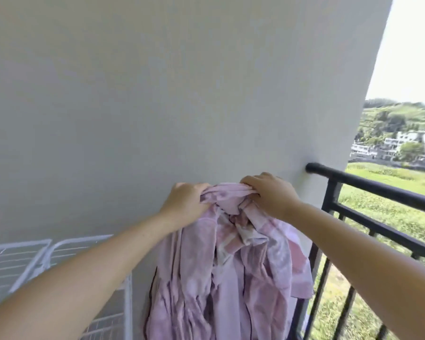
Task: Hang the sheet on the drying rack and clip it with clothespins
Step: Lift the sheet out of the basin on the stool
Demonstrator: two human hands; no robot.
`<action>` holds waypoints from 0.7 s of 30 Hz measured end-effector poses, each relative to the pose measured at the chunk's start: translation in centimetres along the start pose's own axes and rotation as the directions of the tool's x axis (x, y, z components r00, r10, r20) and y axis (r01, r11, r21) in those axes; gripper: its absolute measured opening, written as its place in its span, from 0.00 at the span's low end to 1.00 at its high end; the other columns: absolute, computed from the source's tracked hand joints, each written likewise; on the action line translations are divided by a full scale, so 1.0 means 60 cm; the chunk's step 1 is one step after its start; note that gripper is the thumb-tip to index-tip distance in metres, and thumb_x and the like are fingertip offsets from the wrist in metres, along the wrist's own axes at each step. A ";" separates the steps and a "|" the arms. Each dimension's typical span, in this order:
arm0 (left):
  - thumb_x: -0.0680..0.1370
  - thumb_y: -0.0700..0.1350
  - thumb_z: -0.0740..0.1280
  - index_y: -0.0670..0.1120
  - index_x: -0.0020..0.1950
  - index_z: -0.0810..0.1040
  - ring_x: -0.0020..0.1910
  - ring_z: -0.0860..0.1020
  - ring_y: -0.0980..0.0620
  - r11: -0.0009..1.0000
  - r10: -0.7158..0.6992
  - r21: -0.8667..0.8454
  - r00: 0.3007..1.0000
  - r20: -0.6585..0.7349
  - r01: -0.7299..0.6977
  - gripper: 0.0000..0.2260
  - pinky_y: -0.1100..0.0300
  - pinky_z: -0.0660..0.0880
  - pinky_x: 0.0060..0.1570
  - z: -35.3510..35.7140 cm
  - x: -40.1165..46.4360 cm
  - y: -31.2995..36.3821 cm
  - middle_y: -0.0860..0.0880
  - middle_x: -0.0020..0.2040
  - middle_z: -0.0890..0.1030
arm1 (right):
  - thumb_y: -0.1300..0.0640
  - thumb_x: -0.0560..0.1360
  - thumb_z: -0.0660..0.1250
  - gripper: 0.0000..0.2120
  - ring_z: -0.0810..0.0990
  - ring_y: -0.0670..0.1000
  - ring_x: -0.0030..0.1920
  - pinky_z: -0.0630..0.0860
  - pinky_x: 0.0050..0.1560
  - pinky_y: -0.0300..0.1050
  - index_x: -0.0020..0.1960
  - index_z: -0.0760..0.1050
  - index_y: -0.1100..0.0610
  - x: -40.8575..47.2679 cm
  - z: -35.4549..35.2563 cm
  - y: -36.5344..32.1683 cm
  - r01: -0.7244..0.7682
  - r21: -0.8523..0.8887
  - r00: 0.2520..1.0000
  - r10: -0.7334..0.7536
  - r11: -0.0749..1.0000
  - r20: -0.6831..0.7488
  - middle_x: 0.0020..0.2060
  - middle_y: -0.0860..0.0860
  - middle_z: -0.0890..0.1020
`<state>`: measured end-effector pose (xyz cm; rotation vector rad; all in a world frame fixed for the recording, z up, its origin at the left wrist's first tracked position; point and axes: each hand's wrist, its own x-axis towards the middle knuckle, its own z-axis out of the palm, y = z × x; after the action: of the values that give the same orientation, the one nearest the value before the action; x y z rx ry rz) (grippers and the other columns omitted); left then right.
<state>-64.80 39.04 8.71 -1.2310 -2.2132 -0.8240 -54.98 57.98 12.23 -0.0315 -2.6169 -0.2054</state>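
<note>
1. Wire bars of the white metal drying rack [17, 261] sit low on the left, under the left arm. No cloth is on them yet.
2. The left hand [184, 202] has its grip shut tight on the top of the soft pink and white patterned sheet [226, 266].
3. The sheet is held up in front of the plain grey wall [157, 94]. It hangs down in one crumpled bunch from the two hands and goes out of sight at the bottom.
4. The right hand [270, 195] also has its grip shut on the top edge, close beside the left hand.
5. The black metal balcony railing [368, 187] is just to the right of the sheet.
6. What could go wrong: the sheet is still bunched up, so it may land on the rack in a lump. It could also catch on the railing or slip over it if a grip lets go.
7. No clothespins can be seen.
</note>
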 end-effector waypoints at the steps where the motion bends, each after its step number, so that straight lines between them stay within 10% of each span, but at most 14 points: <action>1: 0.74 0.46 0.66 0.43 0.40 0.74 0.41 0.78 0.39 1.000 0.015 0.018 1.000 -0.014 -0.015 0.08 0.59 0.61 0.38 -0.027 0.012 0.019 0.40 0.38 0.81 | 0.58 0.74 0.58 0.15 0.71 0.52 0.59 0.65 0.54 0.46 0.59 0.71 0.49 0.005 -0.033 0.002 0.016 -0.049 0.999 -0.018 0.999 -0.043 0.53 0.48 0.81; 11: 0.75 0.44 0.62 0.49 0.29 0.56 0.37 0.69 0.43 0.985 0.083 0.164 0.967 -0.242 -0.043 0.19 0.57 0.59 0.41 -0.220 0.146 0.245 0.52 0.27 0.63 | 0.55 0.75 0.59 0.06 0.79 0.59 0.49 0.65 0.40 0.45 0.50 0.73 0.52 0.037 -0.347 0.053 -0.132 -0.349 0.965 0.040 0.928 -0.259 0.48 0.55 0.81; 21: 0.77 0.47 0.59 0.47 0.39 0.67 0.46 0.74 0.44 0.950 0.300 0.257 0.753 -0.586 -0.178 0.08 0.54 0.61 0.48 -0.295 0.267 0.569 0.45 0.44 0.80 | 0.60 0.75 0.58 0.10 0.78 0.62 0.48 0.66 0.39 0.47 0.55 0.68 0.61 -0.061 -0.674 0.189 -0.260 -0.522 0.895 -0.001 0.812 -0.447 0.48 0.61 0.79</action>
<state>-40.94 50.20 40.96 -0.9442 -1.5168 -0.7558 -31.28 63.13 46.69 -0.3402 -2.0127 -0.8465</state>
